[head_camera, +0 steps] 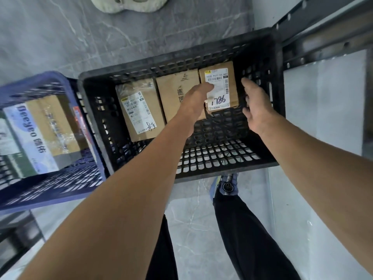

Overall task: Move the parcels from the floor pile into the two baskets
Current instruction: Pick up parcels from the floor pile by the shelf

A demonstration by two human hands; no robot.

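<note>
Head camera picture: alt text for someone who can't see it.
A left hand and right hand, both open, reach into a black perforated plastic basket holding three brown cardboard parcels side by side. A blue plastic basket with more parcels stands to its left.

At 9 o'clock the blue basket [50, 188] is cut off by the left edge and smeared by blur. The parcels [50, 122] in it are blurred too, and little of their print can be read. At 12 o'clock a pale object [129, 5] is cut by the top edge and cannot be identified. In the black basket [181, 57], part of the middle parcel [175, 85] and a corner of the right parcel's label [219, 81] are hidden by the left hand [193, 102]. The label's small print is too fine to be read. At 6 o'clock a shoe [227, 185] is partly hidden behind the black basket.
</note>
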